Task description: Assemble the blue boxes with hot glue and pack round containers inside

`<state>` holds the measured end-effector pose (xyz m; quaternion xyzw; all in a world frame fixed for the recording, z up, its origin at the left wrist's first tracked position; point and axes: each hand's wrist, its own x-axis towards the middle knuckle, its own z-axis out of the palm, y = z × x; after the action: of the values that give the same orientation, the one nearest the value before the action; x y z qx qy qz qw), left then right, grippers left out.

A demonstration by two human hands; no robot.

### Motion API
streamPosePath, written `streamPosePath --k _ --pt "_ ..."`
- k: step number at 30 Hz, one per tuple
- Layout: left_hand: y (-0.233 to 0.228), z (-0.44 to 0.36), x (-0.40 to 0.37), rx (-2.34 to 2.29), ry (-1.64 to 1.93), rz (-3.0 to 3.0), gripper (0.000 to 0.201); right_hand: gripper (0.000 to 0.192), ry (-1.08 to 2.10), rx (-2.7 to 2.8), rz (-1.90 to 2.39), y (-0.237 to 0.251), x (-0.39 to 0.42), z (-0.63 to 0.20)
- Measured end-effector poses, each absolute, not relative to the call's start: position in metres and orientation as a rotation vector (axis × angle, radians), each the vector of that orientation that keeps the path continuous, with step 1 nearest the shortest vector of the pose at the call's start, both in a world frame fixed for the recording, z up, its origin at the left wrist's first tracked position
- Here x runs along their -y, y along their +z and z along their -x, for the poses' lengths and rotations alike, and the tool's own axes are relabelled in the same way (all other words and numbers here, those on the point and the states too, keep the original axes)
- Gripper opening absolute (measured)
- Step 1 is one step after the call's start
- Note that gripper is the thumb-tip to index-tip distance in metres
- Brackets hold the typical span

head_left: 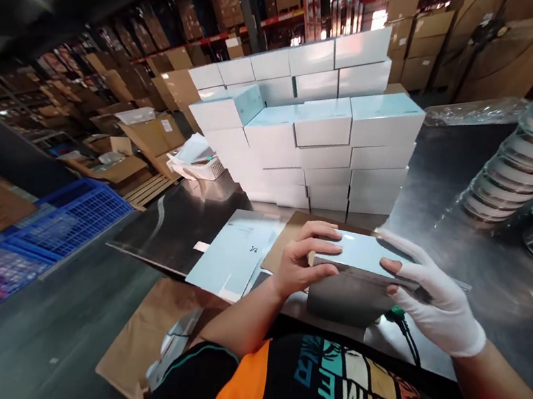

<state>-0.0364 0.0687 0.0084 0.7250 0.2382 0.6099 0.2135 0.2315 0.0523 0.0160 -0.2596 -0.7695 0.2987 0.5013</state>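
Close to my body, both hands grip a white carton [359,251] whose near side lies in shadow. My bare left hand [308,253] holds its left end, fingers over the top and thumb at the near edge. At the other end is my right hand [434,290], in a white glove with bare fingertips, closed round the carton. Left of the carton, flat white sheets [230,251] with a handwritten mark lie on the metal table [161,227], beside a piece of brown cardboard [285,239]. Whatever is inside the carton is hidden.
Stacked white cartons [327,135] form a wall behind my hands. Nested glass bowls [531,154] stand on the right. A white basket [205,166] sits at the table's far left corner. Blue crates [65,221] stand on the floor, and a green plug with a black cable [402,319] is near my right hand.
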Motion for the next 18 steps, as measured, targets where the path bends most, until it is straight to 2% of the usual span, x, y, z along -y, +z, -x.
streamPosePath --k 3,5,8,10,11,14,16,18 --pt "0.013 0.039 -0.069 -0.637 1.702 -2.023 0.03 0.028 0.706 1.859 0.628 0.021 -0.051 -0.229" --pt "0.016 0.044 -0.069 -0.674 1.653 -2.057 0.035 0.037 0.647 1.887 0.604 0.022 -0.055 -0.229" --pt "0.031 0.054 -0.065 -0.778 1.41 -2.224 0.038 0.051 0.451 1.962 0.532 0.019 -0.059 -0.224" --pt "0.047 0.058 -0.062 -0.869 1.157 -2.442 0.028 0.06 0.29 2.029 0.46 0.016 -0.059 -0.217" --pt "0.055 0.059 -0.06 -0.926 1.019 -2.54 0.031 0.067 0.231 2.07 0.439 0.015 -0.059 -0.213" --pt "0.075 0.054 -0.058 -0.987 0.732 -2.699 0.06 0.095 0.168 2.216 0.401 0.02 -0.065 -0.206" --pt "0.082 0.052 -0.059 -1.024 0.704 -2.713 0.061 0.107 0.104 2.287 0.601 0.037 -0.077 -0.219" --pt "0.083 0.059 -0.061 -1.165 0.906 -2.624 0.059 0.096 -0.059 2.211 0.983 0.065 -0.097 -0.255"
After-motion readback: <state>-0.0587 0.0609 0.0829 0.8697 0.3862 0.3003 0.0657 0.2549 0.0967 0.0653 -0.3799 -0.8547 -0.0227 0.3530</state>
